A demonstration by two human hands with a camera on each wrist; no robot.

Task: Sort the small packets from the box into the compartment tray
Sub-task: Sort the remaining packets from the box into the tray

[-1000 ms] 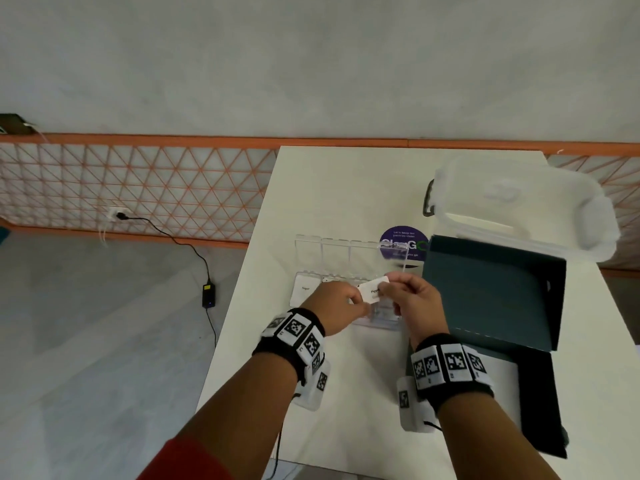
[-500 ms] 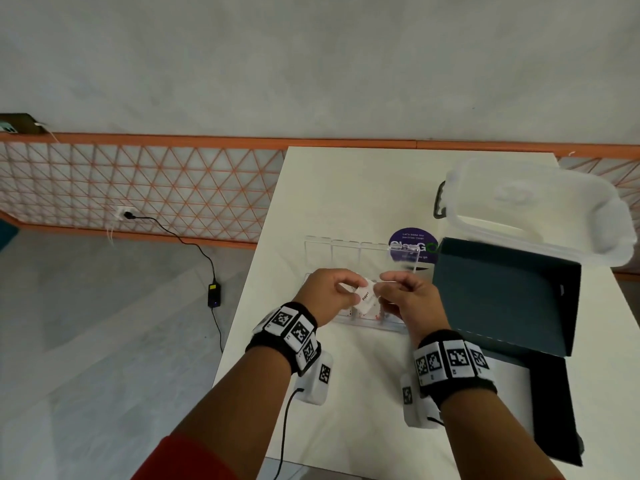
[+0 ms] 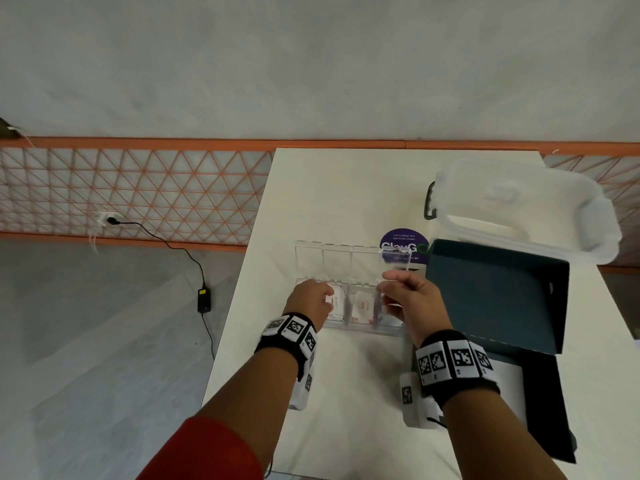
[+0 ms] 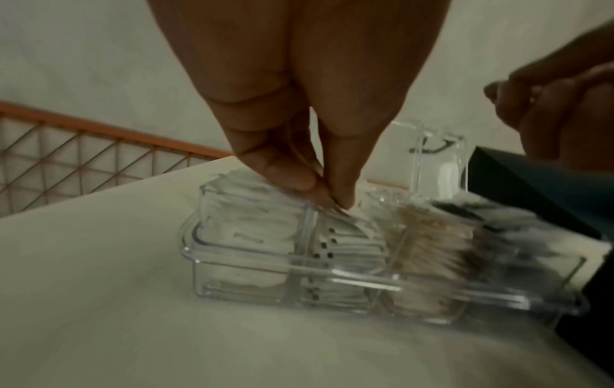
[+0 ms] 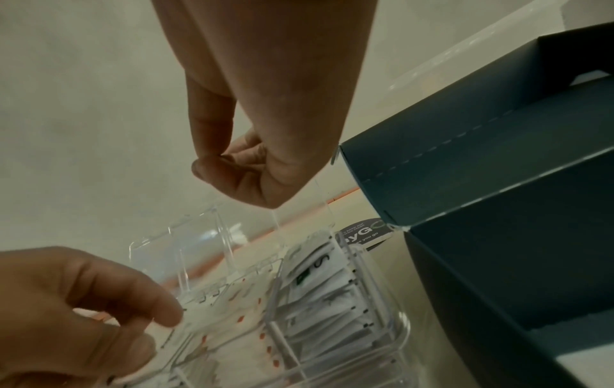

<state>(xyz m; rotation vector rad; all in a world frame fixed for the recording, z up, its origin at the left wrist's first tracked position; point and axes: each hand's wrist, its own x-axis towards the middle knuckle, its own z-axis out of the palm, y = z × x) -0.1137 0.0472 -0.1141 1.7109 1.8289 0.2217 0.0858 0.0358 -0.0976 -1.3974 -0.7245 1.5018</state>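
The left hand [image 4: 299, 110] reaches down into the clear compartment tray [image 3: 349, 323], thumb and forefinger pinched together on a white packet [image 4: 335, 212] atop the second compartment from the left. The right hand [image 3: 412, 299] hovers above the tray's right end, fingers loosely curled, holding nothing. Stacked packets [image 5: 325, 302] fill the compartments; the tray's clear lids [image 3: 349, 261] stand open. The dark teal box [image 3: 495, 296] stands open just right of the tray on the white surface [image 3: 346, 188], with a translucent plastic container [image 3: 519, 206] behind.
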